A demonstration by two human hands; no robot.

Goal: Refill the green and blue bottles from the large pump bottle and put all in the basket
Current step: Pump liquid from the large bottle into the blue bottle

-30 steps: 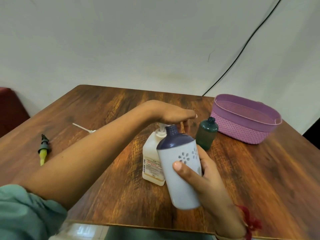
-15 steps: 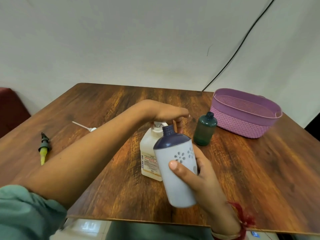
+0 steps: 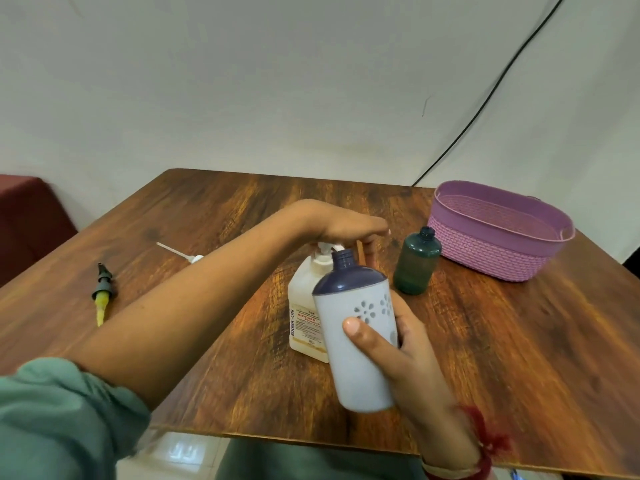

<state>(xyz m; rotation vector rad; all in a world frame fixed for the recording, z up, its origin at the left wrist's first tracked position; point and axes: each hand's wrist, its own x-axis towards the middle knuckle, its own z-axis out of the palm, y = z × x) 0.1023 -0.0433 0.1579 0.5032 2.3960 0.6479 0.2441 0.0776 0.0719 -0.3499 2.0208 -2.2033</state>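
The worktop (image 3: 519,358) carries everything, with the pump bottle (image 3: 304,306) upright near its middle. The basket (image 3: 485,258) sits well right of the pump bottle and further back. The blue bottle (image 3: 356,358) is held off the wood just in front of the pump bottle, tilted, its open neck up by the spout; whether the spout sits over the neck I cannot tell. The green bottle (image 3: 417,265) stands uncapped between pump bottle and basket. The left hand (image 3: 346,225) lies flat on the pump head, fingers stretched and holding nothing. The right hand (image 3: 408,344) has its fingers and thumb wrapped round the blue bottle. A yellow-tubed cap (image 3: 102,292) and a white tube (image 3: 176,251) lie well left of the pump bottle.

This looks like the blue refill. It should go best with the neck right under the spout and slow, straight-down presses, so the pump bottle does not tip.

The front edge lies near below the blue bottle. The route to the basket passes the open green bottle, easily knocked.
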